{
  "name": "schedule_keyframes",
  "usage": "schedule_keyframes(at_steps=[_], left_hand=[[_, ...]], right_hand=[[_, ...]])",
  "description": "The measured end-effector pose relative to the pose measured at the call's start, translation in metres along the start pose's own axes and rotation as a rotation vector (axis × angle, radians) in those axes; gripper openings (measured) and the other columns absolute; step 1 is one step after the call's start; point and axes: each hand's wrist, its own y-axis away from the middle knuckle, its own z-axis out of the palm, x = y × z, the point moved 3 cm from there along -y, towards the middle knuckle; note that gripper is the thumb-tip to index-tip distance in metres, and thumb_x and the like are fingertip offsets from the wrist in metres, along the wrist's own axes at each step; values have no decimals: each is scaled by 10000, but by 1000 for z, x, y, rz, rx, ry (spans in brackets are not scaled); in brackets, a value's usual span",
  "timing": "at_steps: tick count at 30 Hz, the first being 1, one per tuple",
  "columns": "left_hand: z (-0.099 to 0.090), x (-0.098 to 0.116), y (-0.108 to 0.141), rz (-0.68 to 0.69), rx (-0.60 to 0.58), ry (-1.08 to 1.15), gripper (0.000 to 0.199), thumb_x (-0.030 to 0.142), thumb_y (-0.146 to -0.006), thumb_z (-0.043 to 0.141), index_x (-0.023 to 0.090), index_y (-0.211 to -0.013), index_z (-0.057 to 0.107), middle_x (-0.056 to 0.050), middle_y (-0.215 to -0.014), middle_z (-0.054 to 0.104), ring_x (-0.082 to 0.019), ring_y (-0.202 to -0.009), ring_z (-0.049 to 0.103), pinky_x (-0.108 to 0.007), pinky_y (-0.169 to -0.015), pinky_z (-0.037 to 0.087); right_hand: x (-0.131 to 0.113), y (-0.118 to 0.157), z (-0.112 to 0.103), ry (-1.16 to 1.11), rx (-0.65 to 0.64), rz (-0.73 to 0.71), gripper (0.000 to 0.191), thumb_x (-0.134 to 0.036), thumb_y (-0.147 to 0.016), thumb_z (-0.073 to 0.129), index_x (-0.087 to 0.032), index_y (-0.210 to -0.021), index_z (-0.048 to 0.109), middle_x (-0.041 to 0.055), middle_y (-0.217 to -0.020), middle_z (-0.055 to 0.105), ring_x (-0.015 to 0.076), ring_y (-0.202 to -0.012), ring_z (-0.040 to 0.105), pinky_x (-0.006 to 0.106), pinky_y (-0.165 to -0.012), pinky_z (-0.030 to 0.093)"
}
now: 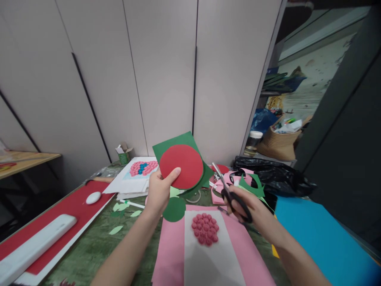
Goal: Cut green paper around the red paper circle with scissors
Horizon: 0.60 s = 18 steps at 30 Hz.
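My left hand (160, 188) pinches a red paper circle (184, 165) together with a sheet of green paper (186, 139) behind it, raised above the table. Part of the green sheet's edge follows the circle's curve at the lower right. In my right hand (247, 202) is a pair of scissors (222, 174) with black handles, its blades pointing up and left, a little apart from the green paper. Below, a white sheet (212, 266) bearing a cluster of dark pink balls (205, 229) lies on pink paper (169, 250). A green paper circle (174, 209) lies near my left wrist.
Small green paper leaves (116, 230) and a white paper strip (132, 204) lie left. Beyond are a picture of pink and blue balls (143, 168), red paper (56, 202) and a long white device (38, 242). Paper scraps (253, 184), black plastic (274, 176) and blue paper (315, 230) lie right.
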Motion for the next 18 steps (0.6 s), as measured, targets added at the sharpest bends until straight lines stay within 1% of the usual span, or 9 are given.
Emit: schedule_keyframes(at_steps=[2, 4, 7, 9, 12, 16, 18], left_hand=[[3, -6, 1, -27, -12, 14, 286, 266, -664, 695, 109, -903, 679, -108, -964, 691, -225, -878, 631, -344, -800, 488], [8, -13, 6, -53, -27, -3, 290, 279, -667, 691, 104, -898, 682, -111, -942, 695, -229, -852, 636, -343, -766, 499], [16, -23, 14, -59, -38, -61, 295, 302, -670, 684, 95, -881, 689, -112, -916, 700, -236, -832, 636, -334, -730, 504], [21, -28, 19, -59, -55, -102, 307, 313, -674, 678, 92, -886, 690, -107, -889, 704, -241, -843, 632, -331, -730, 503], [26, -33, 24, -77, -78, -140, 296, 325, -672, 675, 98, -861, 697, -94, -867, 708, -244, -854, 630, -325, -736, 502], [30, -36, 27, -98, -104, -167, 283, 333, -669, 673, 101, -830, 701, -86, -839, 713, -239, -820, 637, -317, -721, 506], [31, -36, 28, -104, -115, -167, 284, 336, -668, 672, 101, -824, 701, -86, -827, 713, -239, -808, 640, -314, -710, 509]], right_hand=[[4, -3, -2, -118, 83, -68, 218, -408, -826, 481, -193, -805, 512, -7, -690, 499, 98, -515, 374, 244, -479, 305], [9, -7, -2, -195, 226, -112, 217, -398, -762, 573, -206, -845, 515, -6, -729, 527, 102, -520, 433, 251, -502, 359], [18, -11, 3, -240, 453, -99, 261, -296, -660, 689, -221, -828, 503, -12, -775, 556, 127, -581, 528, 257, -535, 427], [21, -13, 6, -263, 537, -70, 306, -254, -626, 717, -226, -838, 498, -23, -755, 565, 133, -598, 549, 264, -559, 449], [25, -13, 9, -297, 570, -44, 340, -238, -623, 724, -222, -875, 495, -30, -665, 570, 144, -596, 558, 277, -579, 457], [30, -14, 9, -364, 609, -79, 397, -229, -604, 746, -219, -903, 484, -23, -691, 584, 142, -624, 567, 292, -626, 466], [34, -15, 9, -367, 617, -70, 400, -230, -602, 751, -217, -898, 482, -33, -662, 574, 136, -603, 557, 288, -613, 464]])
